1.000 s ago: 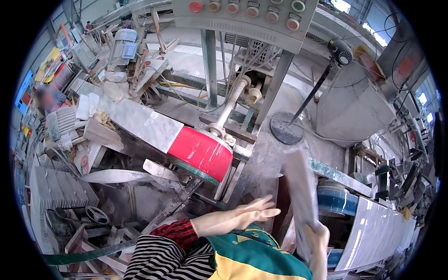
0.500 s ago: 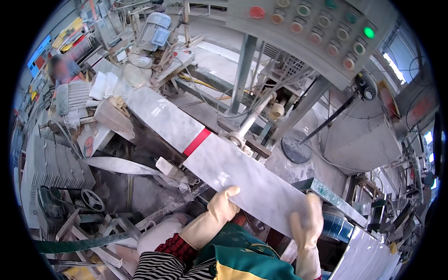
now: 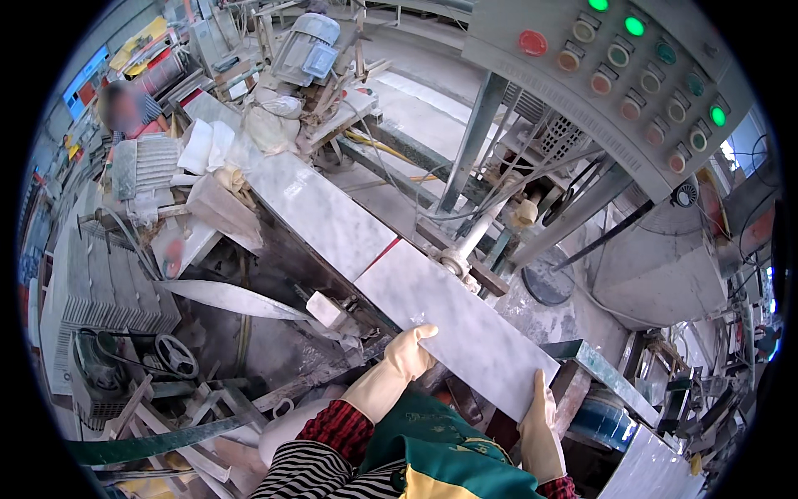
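A white, grey-veined stone slab [image 3: 465, 320] lies lengthwise before me on a narrow conveyor. Beyond it lies a second slab [image 3: 320, 204], with a thin strip of red belt [image 3: 380, 256] showing between their ends. My left hand [image 3: 407, 356], in a cream rubber glove, grips the slab's near long edge, thumb on top and fingers hidden underneath. At the slab's near right end, my right hand [image 3: 540, 424], gloved alike, rests with fingers stretched out and flat against the end face.
A control panel [image 3: 598, 91] with lit green buttons overhangs the far right. Beside the conveyor on the right is a green metal bar [image 3: 611, 374]. At left stand stacked slabs [image 3: 108, 283] and a handwheel [image 3: 176, 356]. Another person [image 3: 133, 112] is at the far left.
The near slab has slid away from me toward the second slab, narrowing the red gap. My right hand has shifted from the corner's top to the end face. The whole view has swung slightly.
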Action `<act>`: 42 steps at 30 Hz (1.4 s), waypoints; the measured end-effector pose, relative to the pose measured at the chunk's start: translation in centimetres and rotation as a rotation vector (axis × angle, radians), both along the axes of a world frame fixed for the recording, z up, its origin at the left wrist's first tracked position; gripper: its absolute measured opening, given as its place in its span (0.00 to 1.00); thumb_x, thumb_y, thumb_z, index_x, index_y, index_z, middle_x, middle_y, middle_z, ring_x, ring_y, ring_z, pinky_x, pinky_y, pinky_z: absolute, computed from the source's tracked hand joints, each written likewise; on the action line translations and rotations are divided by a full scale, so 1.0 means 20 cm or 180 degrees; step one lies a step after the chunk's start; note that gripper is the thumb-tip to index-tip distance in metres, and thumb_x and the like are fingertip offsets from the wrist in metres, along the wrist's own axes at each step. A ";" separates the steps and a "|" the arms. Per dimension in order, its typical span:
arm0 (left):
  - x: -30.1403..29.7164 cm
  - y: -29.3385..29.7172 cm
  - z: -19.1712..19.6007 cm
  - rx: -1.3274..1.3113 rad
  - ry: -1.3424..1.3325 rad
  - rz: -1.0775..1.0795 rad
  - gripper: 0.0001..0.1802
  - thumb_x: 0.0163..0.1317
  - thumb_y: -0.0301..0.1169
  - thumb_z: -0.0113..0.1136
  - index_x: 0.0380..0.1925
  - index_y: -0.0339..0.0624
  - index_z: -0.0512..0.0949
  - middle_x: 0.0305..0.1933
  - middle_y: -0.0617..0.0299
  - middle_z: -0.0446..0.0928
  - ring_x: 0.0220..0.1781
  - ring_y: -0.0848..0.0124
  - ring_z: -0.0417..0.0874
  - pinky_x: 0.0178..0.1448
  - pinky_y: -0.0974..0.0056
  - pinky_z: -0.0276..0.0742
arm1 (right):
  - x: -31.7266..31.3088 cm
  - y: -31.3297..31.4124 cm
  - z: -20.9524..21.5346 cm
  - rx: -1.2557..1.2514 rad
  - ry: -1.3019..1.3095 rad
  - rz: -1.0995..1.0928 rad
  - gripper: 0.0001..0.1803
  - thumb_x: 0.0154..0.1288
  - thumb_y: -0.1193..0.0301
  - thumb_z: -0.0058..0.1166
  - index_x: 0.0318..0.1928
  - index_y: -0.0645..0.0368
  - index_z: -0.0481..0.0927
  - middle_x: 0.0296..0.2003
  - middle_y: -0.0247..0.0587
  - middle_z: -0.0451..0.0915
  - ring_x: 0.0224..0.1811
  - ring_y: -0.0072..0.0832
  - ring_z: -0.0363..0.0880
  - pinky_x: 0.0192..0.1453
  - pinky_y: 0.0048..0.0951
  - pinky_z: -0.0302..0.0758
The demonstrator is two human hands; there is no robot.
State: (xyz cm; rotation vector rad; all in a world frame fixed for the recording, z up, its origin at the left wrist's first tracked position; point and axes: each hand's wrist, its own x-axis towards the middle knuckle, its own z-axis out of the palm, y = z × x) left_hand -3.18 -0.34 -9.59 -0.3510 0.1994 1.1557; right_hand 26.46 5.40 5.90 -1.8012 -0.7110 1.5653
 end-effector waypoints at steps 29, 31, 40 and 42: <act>-0.79 0.20 0.60 0.1311 0.9537 -0.0225 0.28 0.66 0.39 0.58 0.63 0.38 0.68 0.67 0.50 0.71 0.71 0.50 0.67 0.74 0.45 0.59 | -0.06 0.11 -0.45 0.0198 0.0464 0.0190 0.32 0.68 0.48 0.61 0.55 0.67 0.77 0.44 0.42 0.83 0.42 0.28 0.82 0.46 0.30 0.80; -0.81 0.12 0.62 0.1321 0.9539 -0.0405 0.28 0.67 0.38 0.58 0.64 0.38 0.69 0.68 0.51 0.71 0.72 0.51 0.68 0.76 0.46 0.58 | -0.06 0.10 -0.46 0.0156 0.0395 0.0178 0.33 0.67 0.48 0.61 0.55 0.68 0.77 0.44 0.41 0.83 0.42 0.27 0.82 0.47 0.29 0.79; -0.78 -0.20 0.73 0.1176 0.9633 -0.0287 0.29 0.60 0.33 0.64 0.60 0.33 0.71 0.63 0.47 0.73 0.65 0.48 0.70 0.70 0.45 0.62 | -0.14 0.10 -0.39 -0.0075 0.0199 0.0148 0.37 0.65 0.46 0.61 0.59 0.67 0.75 0.47 0.43 0.82 0.45 0.31 0.81 0.50 0.35 0.78; -0.74 -0.20 0.82 0.0945 0.9521 -0.0595 0.29 0.59 0.33 0.65 0.59 0.33 0.72 0.61 0.47 0.73 0.64 0.47 0.71 0.68 0.44 0.63 | -0.18 0.10 -0.35 -0.0162 -0.0034 0.0092 0.37 0.65 0.46 0.61 0.60 0.66 0.75 0.49 0.43 0.81 0.46 0.32 0.81 0.51 0.36 0.78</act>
